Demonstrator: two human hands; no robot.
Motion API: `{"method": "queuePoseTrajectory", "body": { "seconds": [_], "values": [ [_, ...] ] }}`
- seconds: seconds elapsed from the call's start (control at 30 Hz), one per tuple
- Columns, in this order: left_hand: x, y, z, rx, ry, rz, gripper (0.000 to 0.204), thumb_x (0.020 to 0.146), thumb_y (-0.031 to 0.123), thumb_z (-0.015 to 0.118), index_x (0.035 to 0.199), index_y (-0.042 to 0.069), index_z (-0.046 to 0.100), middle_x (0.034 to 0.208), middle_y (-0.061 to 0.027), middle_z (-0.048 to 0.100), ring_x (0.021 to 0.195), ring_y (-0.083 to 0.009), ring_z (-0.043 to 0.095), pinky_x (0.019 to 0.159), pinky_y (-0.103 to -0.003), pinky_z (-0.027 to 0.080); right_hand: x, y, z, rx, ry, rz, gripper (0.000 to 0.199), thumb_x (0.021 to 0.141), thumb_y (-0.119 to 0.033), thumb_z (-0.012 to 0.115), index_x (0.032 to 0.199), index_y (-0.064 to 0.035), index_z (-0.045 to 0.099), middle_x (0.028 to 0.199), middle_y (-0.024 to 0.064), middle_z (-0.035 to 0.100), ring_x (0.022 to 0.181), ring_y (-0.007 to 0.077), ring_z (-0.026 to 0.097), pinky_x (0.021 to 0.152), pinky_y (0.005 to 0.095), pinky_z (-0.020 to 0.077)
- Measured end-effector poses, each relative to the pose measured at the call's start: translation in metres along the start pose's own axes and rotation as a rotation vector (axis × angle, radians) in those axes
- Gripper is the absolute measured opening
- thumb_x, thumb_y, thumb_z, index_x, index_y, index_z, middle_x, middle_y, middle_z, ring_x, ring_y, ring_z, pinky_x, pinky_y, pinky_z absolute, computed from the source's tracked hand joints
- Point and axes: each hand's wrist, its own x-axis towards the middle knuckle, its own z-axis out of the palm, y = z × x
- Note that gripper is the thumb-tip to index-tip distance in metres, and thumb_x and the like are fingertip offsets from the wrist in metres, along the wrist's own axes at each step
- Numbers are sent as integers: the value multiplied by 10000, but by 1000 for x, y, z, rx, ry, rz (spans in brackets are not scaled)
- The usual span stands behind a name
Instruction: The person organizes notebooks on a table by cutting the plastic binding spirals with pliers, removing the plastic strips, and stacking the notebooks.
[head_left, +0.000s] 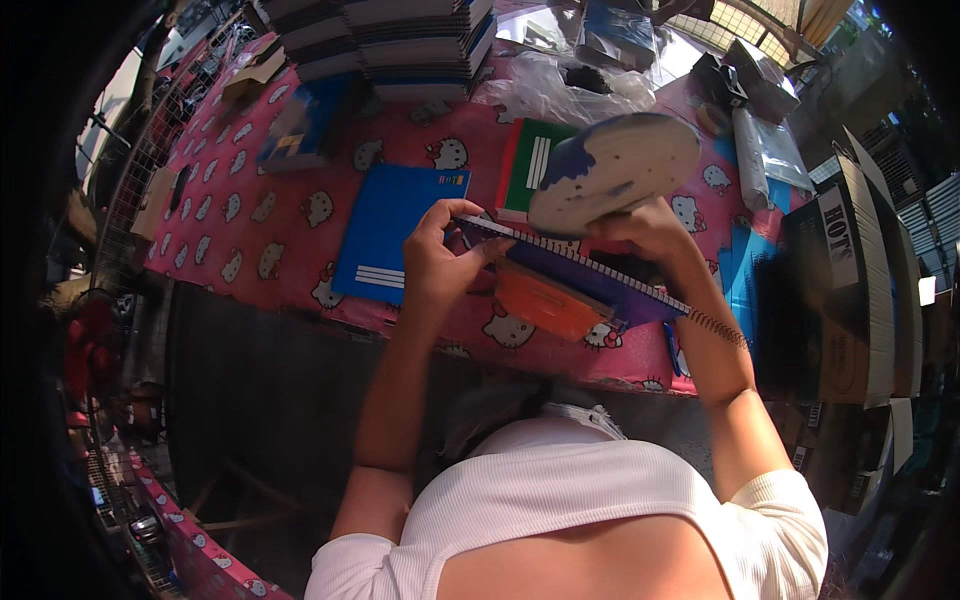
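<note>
My left hand point(445, 255) is closed on the near-left end of a blue-purple spiral notebook point(645, 300), thumb near its bound edge. A dark wire coil point(720, 328) runs along that edge and sticks out past its right end, beside my right forearm. My right hand point(650, 232) is closed on a flat, oval, worn cream piece with blue patches, like a slipper sole point(620, 170), raised over the notebook's edge. Below the notebook is an orange block point(550, 300), partly hidden. A blue notebook point(385, 235) lies left, and a green one with a red edge point(530, 165) lies behind.
A pink patterned cloth point(290, 215) covers the table. Tall stacks of notebooks point(390, 45) stand at the back, near crumpled clear plastic point(580, 90). An open cardboard box point(850, 290) stands at the right. A blue pen-like thing point(672, 350) lies by the near edge.
</note>
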Motion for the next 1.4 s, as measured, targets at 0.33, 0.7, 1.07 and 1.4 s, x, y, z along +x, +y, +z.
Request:
{"method": "queuePoseTrajectory", "body": {
  "seconds": [0.33, 0.7, 1.07, 1.4],
  "values": [
    [3, -3, 3, -348, 43, 26, 388, 758, 43, 777, 1112, 35, 620, 1008, -60, 666, 888, -117, 626, 816, -285, 503, 28, 15, -5, -883, -58, 24, 370, 644, -87, 725, 1003, -27, 655, 863, 58, 691, 788, 178, 661, 726, 322, 534],
    [12, -9, -15, -545, -239, -107, 335, 824, -56, 662, 1141, 51, 644, 1020, -40, 659, 871, -80, 572, 808, -264, 478, -96, 61, -147, -1568, 968, 436, 327, 814, -271, 649, 1060, -67, 575, 1144, 160, 612, 948, 398, 635, 790, 478, 525],
    [34, -40, 10, -981, -399, -76, 163, 856, 73, 693, 989, 59, 598, 988, -86, 648, 889, -129, 605, 790, -273, 503, -240, 113, -17, -1763, 723, 412, 655, 810, -383, 699, 1307, -30, 460, 1362, 199, 432, 1224, 387, 440, 1003, 476, 370],
    [2, 55, 63, -453, -207, 604, 204, 757, -80, 730, 913, -9, 619, 1030, -164, 658, 953, -197, 646, 843, -310, 546, -223, -62, 115, -951, 783, 41, 434, 834, -118, 650, 1236, -9, 526, 1047, 168, 554, 928, 313, 555, 817, 369, 468]
  ]
}}
